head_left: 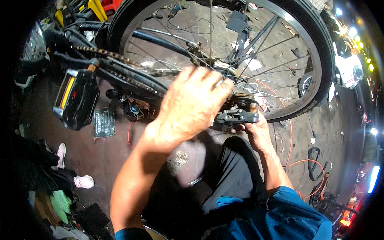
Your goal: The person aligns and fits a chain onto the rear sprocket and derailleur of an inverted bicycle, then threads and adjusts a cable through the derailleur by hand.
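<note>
A bicycle wheel point(326, 60) with a black tyre and thin spokes fills the upper part of the view. My left hand point(192, 102) is closed over the hub area, back of the hand up; whatever its curled fingers grip is hidden beneath it. Beside it, a black metal mechanism point(238, 116) with a coppery coil spring sits low against the wheel. My right hand point(256, 130) holds that mechanism from below, the fingers partly hidden behind it. A rusty chain point(106, 52) runs leftward along the frame toward a black pedal point(78, 98) with a yellow reflector.
A grey case point(104, 123) lies below the pedal. An orange cable point(291, 136) snakes over the dirty floor at right, near a black curved piece point(315, 162). Another person's pale shoes point(84, 181) are at lower left, close to a green bag point(61, 206). Bright lights line the right edge.
</note>
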Demonstrator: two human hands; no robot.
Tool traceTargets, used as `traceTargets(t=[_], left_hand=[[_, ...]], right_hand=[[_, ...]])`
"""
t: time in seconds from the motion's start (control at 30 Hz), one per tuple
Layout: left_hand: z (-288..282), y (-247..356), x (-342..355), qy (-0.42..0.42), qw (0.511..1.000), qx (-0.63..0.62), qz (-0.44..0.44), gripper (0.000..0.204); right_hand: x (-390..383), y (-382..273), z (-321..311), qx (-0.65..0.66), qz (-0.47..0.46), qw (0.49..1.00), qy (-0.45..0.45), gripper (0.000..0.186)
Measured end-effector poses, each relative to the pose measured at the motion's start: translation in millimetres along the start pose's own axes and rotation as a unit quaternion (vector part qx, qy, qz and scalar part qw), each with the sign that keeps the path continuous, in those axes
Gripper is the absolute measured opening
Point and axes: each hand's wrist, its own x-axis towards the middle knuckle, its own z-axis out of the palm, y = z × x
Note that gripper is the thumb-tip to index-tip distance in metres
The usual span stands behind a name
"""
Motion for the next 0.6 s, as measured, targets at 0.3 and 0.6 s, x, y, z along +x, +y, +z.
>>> traceTargets(t=[0.3,0.6], left_hand=[[-6.9,-13.1,12.3,-0.169,0.967,-0.142,-0.128,0.025],[8.1,-7.5,7.5,-0.168,0.983,-0.012,-0.067,0.023]], right_hand=[[6.0,1.0,-21.6,-0.176,-0.048,0.983,-0.021,0.042],[-2.5,-21.9,-12.3,-0.049,0.004,0.999,0.009,0.034]])
